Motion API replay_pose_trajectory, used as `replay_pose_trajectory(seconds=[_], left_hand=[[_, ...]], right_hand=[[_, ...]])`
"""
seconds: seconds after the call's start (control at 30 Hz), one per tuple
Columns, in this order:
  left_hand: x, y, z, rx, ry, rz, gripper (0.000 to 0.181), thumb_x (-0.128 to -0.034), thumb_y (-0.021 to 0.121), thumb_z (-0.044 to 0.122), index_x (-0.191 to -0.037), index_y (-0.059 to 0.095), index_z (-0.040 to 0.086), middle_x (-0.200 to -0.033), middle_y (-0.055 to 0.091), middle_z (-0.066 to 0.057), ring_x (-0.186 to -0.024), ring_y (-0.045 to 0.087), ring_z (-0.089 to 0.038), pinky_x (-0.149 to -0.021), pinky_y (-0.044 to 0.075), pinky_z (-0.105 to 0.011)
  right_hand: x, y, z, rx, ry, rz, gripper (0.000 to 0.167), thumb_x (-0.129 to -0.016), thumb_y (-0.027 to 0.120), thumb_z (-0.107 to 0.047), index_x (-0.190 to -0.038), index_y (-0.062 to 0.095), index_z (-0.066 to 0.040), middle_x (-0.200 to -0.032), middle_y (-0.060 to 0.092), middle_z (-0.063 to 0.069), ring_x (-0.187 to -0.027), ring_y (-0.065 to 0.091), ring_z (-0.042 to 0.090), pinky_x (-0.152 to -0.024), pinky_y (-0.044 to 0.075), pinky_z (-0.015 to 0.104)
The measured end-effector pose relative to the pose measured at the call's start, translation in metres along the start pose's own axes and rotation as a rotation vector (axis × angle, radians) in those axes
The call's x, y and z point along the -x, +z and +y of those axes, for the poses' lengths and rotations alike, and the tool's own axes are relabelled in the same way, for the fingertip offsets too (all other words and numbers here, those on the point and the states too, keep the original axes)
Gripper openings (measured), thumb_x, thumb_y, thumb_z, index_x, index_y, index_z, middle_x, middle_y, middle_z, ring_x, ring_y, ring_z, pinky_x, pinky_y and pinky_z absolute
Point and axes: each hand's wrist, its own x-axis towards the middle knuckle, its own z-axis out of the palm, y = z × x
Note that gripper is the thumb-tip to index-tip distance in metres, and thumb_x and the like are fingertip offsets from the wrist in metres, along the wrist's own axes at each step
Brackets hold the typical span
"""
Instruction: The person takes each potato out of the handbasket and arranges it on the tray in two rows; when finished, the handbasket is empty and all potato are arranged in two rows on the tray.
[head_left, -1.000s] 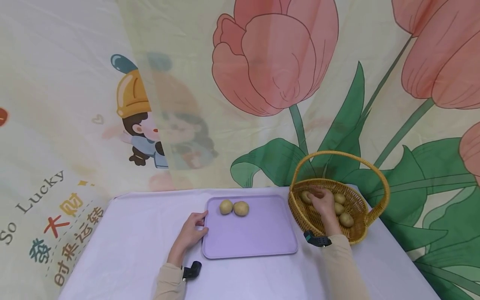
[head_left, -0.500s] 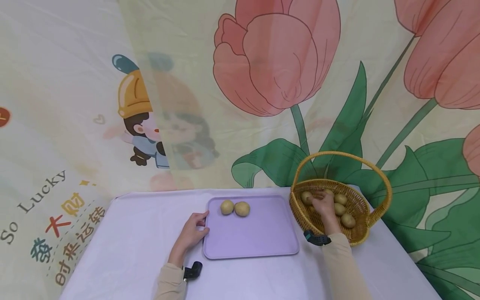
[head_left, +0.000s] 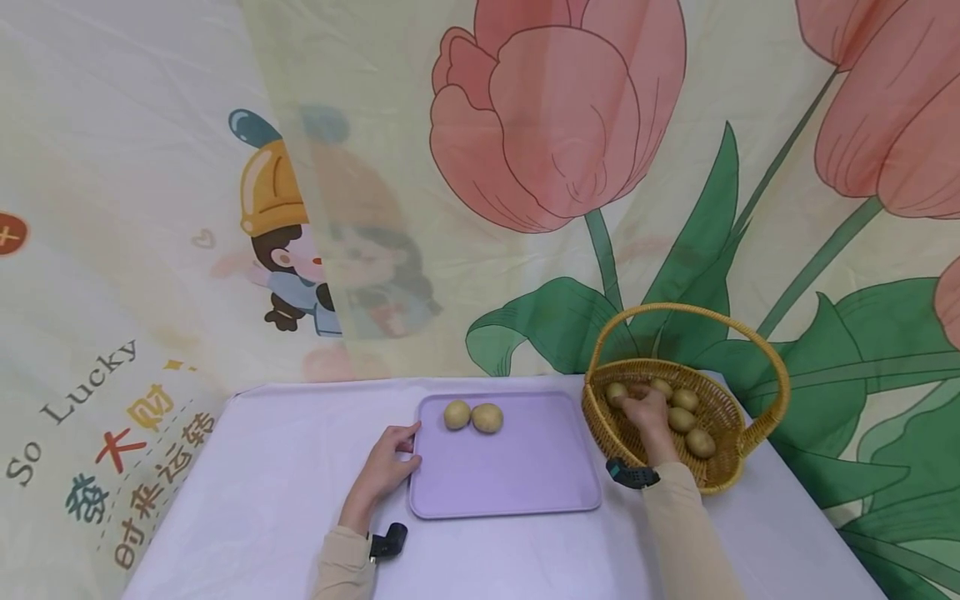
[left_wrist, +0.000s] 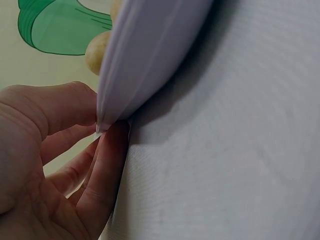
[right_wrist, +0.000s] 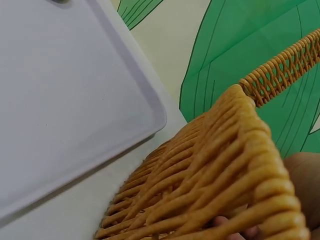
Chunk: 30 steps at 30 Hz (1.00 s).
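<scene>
My left hand (head_left: 386,465) holds the left rim of the lilac tray (head_left: 525,467); in the left wrist view its thumb and fingers meet the tray's edge (left_wrist: 145,60). Two potatoes (head_left: 457,415) (head_left: 487,418) lie side by side near the tray's back left. My right hand (head_left: 651,423) reaches down inside the wicker basket (head_left: 723,483), its fingertips beside a potato (head_left: 617,394) at the basket's left. Whether they grip it cannot be told. In the right wrist view the basket's wall (right_wrist: 200,175) mostly hides the fingers.
Several more potatoes (head_left: 701,443) lie in the basket to the right of my hand. The basket's tall handle (head_left: 693,310) arches over it. A white cloth (head_left: 300,425) covers the table, and a printed curtain (head_left: 375,208) hangs behind.
The head view has shifted slightly. My right hand sits a little farther left within the basket, and a potato behind it shows more. My left hand stays at the tray's rim.
</scene>
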Motion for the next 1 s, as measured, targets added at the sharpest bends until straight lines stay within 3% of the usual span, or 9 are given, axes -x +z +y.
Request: replay_pose_trajectory(seconds=[0.13, 0.23, 0.33, 0.47, 1.0], left_hand=[[-0.0001, 0.0, -0.0014, 0.004, 0.005, 0.005, 0.058, -0.076, 0.07, -0.008, -0.132, 0.057, -0.007, -0.115, 0.056, -0.018, -0.096, 0.062, -0.029, -0.085, 0.049, -0.041], [0.0004, 0.0003, -0.0024, 0.006, 0.008, 0.005, 0.058, -0.0758, 0.07, -0.008, -0.132, 0.057, -0.007, -0.115, 0.056, -0.017, -0.096, 0.062, -0.03, -0.084, 0.05, -0.041], [0.0006, 0.0012, -0.0022, 0.001, 0.007, -0.005, 0.057, -0.0765, 0.07, -0.008, -0.132, 0.057, -0.007, -0.115, 0.056, -0.017, -0.097, 0.062, -0.029, -0.084, 0.05, -0.041], [0.0005, 0.0011, -0.0009, -0.011, 0.003, -0.009, 0.057, -0.0768, 0.07, -0.007, -0.133, 0.057, -0.007, -0.117, 0.056, -0.018, -0.097, 0.062, -0.029, -0.085, 0.05, -0.042], [-0.0004, 0.0011, -0.0021, -0.026, -0.02, -0.014, 0.057, -0.0782, 0.07, -0.005, -0.134, 0.057, -0.005, -0.118, 0.056, -0.017, -0.099, 0.061, -0.028, -0.087, 0.049, -0.042]], right_hand=[[0.0008, 0.0023, -0.0023, 0.024, -0.015, 0.014, 0.049, -0.087, 0.065, -0.012, -0.127, 0.055, 0.013, -0.118, 0.057, 0.034, -0.109, 0.052, 0.047, -0.091, 0.045, 0.05], [0.0002, 0.0046, -0.0028, 0.049, -0.035, 0.03, 0.047, -0.086, 0.068, -0.014, -0.125, 0.058, 0.011, -0.111, 0.061, 0.031, -0.09, 0.062, 0.04, -0.077, 0.05, 0.042], [0.0004, 0.006, -0.0026, 0.087, -0.063, 0.045, 0.045, -0.086, 0.067, -0.014, -0.123, 0.059, 0.009, -0.108, 0.062, 0.029, -0.083, 0.064, 0.038, -0.074, 0.05, 0.042], [-0.0002, 0.0067, -0.002, 0.119, -0.095, 0.054, 0.045, -0.085, 0.065, -0.012, -0.124, 0.057, 0.01, -0.11, 0.059, 0.031, -0.101, 0.054, 0.046, -0.087, 0.044, 0.053], [-0.0032, 0.0069, 0.003, 0.077, -0.079, 0.036, 0.047, -0.084, 0.064, -0.007, -0.128, 0.057, 0.009, -0.117, 0.058, 0.033, -0.108, 0.054, 0.046, -0.091, 0.044, 0.053]])
